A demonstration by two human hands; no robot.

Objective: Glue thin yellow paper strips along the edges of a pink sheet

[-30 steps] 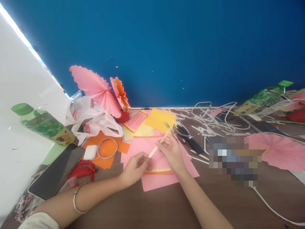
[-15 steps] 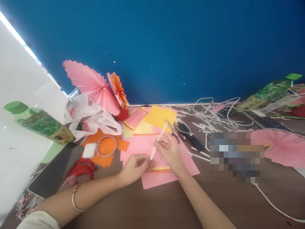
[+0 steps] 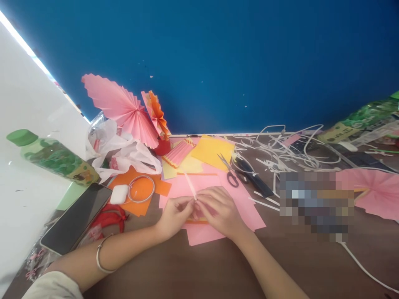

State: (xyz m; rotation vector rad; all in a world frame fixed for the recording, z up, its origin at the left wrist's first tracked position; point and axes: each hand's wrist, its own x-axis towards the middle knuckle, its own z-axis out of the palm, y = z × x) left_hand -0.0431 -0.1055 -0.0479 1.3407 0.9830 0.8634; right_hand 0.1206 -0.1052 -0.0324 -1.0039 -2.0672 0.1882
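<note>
A narrow pale strip (image 3: 190, 185), of paper or tape, stands up between my hands and leans to the left. My left hand (image 3: 177, 214) is closed in a pinch at its lower end. The fingertips of my right hand (image 3: 220, 209) meet there too, pinching the same end. What else lies between the fingertips is hidden. Underneath both hands is a stack of pink paper sheets (image 3: 240, 207), crossed by thin orange-edged strips (image 3: 197, 173). Beyond my right hand lie scissors (image 3: 231, 170), their blades parted.
Yellow sheets (image 3: 213, 151) and a pleated pink paper (image 3: 179, 152) lie behind. Paper fans (image 3: 124, 108) lean by the blue wall. At left are a bottle (image 3: 56, 158), a phone (image 3: 76, 218) and a white case (image 3: 119, 194). Tangled white strips (image 3: 274, 151) and a pixelated patch are at right.
My right hand has come down and left to meet my left hand at the strip's lower end. The strip now tips left instead of right. The scissors show more fully.
</note>
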